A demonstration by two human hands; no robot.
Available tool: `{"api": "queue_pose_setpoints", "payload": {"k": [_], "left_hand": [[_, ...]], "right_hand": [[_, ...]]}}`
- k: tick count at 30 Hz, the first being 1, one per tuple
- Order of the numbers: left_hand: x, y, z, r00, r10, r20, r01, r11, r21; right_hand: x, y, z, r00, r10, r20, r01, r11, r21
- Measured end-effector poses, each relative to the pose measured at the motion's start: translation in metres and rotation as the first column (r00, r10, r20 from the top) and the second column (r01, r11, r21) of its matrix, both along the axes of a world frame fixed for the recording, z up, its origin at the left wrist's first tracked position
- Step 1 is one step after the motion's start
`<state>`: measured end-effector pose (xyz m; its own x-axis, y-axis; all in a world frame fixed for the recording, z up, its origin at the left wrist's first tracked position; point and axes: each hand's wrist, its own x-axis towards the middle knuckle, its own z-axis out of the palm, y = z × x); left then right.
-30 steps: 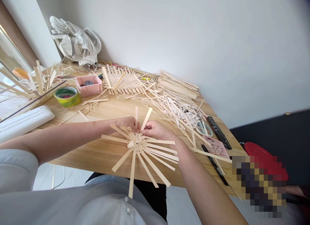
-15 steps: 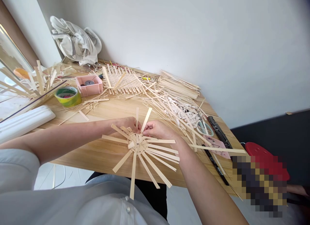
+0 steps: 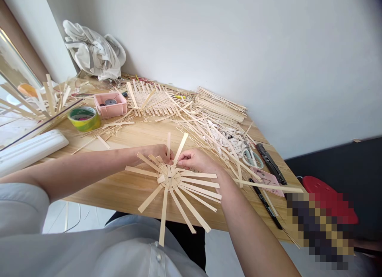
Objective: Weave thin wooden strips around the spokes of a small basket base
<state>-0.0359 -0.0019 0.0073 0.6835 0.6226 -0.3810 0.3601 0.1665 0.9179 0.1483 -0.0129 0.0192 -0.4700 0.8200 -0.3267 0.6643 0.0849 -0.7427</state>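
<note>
A small round piece of bamboo weaving [image 3: 169, 177] is held above the near edge of the table, its flat strips fanning out on all sides like spokes. At its far rim my left hand [image 3: 163, 153] is closed on the weaving, with most of the fingers hidden behind strips. My right hand [image 3: 191, 159] comes in from the right, thumb and forefinger pinched at the same far rim, beside an upright strip [image 3: 181, 148]. Several strips on the right side of the weaving reach toward my right forearm.
The wooden table [image 3: 119, 189] carries a tape roll [image 3: 84, 119], a pink box [image 3: 111, 106], a flat woven mat [image 3: 152, 99], a strip stack [image 3: 222, 107], scissors [image 3: 253, 158] and a black marker [image 3: 265, 203]. A red stool [image 3: 325, 197] stands right.
My right hand has shifted very slightly at the far rim, fingers still pinched. The weaving and my left hand stay almost where they were.
</note>
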Motion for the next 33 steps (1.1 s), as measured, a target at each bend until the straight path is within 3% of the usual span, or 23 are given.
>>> {"api": "queue_pose_setpoints", "payload": {"k": [8,19,24,29,33], "left_hand": [[-0.001,0.004,-0.008,0.996,-0.036,0.08,0.034,0.999,0.028],[-0.005,-0.006,0.007,0.993,-0.065,0.101,0.066,0.998,-0.01],[-0.005,0.002,-0.004,0.986,-0.111,0.125,0.114,0.993,-0.023],[-0.004,0.007,-0.016,0.982,-0.075,0.172,0.082,0.996,-0.033],[-0.005,0.006,-0.017,0.983,-0.054,0.176,0.06,0.998,-0.031]], "right_hand": [[-0.002,-0.002,0.009,0.994,0.088,0.058,-0.088,0.996,0.002],[-0.003,0.001,0.01,0.995,0.076,0.057,-0.068,0.99,-0.124],[-0.004,0.003,0.009,0.996,0.087,0.032,-0.08,0.981,-0.175],[-0.004,0.004,0.007,0.994,0.09,0.058,-0.079,0.982,-0.171],[-0.002,0.006,0.003,0.996,0.079,0.05,-0.07,0.984,-0.163]]}}
